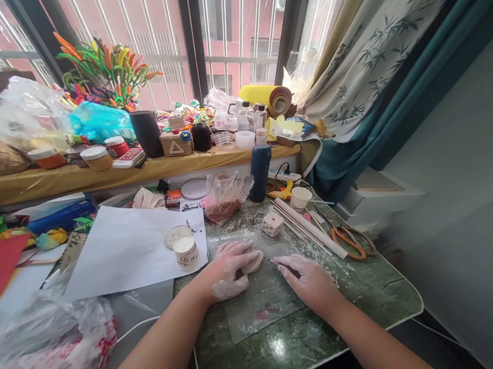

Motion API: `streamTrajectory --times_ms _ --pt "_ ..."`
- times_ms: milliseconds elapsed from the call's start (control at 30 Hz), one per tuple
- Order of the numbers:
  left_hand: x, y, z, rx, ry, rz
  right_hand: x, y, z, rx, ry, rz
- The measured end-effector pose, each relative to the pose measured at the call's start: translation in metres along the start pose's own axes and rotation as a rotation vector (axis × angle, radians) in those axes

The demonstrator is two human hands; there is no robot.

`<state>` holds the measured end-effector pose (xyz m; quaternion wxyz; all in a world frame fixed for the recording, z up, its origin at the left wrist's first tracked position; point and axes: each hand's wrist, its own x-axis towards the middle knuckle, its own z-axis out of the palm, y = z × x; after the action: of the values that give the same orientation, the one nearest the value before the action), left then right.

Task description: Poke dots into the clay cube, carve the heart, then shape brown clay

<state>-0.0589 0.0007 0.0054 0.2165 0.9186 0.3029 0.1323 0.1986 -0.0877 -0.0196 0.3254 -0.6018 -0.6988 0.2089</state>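
My left hand [233,266], coated in white powder, curls its fingers over a pale, rounded piece of clay [255,262] and steadies it on a clear plastic sheet [265,300]. Only the clay's right edge shows well. In my right hand [304,275], also powdery, a slim dark tool with a thin tip [270,260] is pinched. Its tip points left, close to the clay; whether it touches, I cannot tell. A pale clay die [272,224] with dark pips sits just beyond the sheet's middle.
White paper [121,250] at left bears a small white tub [186,253] beside its lid [178,235]. Right of the die lie a pale roller [310,227] and orange-handled scissors [348,243]. A bagged brown lump [223,209] and dark bottle [260,173] stand behind.
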Motion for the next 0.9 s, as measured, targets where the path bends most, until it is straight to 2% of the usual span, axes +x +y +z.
streamTrajectory --times_ms 67,133,233,333,467,500,567,667,767,900 --pt "0.000 -0.001 0.000 -0.021 0.011 0.001 0.004 -0.001 0.003 0.026 0.018 0.018" --pt "0.000 -0.002 0.000 -0.044 0.028 0.014 0.008 -0.001 0.006 0.150 0.023 0.054" --pt "0.002 -0.001 0.001 -0.035 0.052 0.000 0.010 0.003 0.007 0.503 -0.011 0.216" --pt "0.007 0.002 0.006 0.019 0.092 -0.087 0.010 0.005 0.001 0.837 -0.020 0.346" --pt "0.010 0.003 0.013 0.053 0.113 -0.102 0.011 0.006 -0.015 1.104 -0.138 0.259" --pt "0.010 0.002 0.014 0.053 0.111 -0.098 0.012 0.007 -0.017 1.137 -0.128 0.262" --pt "0.009 -0.001 0.015 0.042 0.100 -0.092 0.016 0.008 -0.015 1.177 -0.020 0.317" --pt "0.009 -0.003 0.013 0.015 0.093 -0.085 0.023 0.008 -0.003 1.193 0.110 0.416" --pt "0.009 -0.003 0.012 0.000 0.098 -0.087 0.030 0.006 0.008 1.174 0.096 0.457" --pt "0.010 -0.002 0.011 -0.016 0.082 -0.090 0.037 0.003 0.011 1.143 0.068 0.497"
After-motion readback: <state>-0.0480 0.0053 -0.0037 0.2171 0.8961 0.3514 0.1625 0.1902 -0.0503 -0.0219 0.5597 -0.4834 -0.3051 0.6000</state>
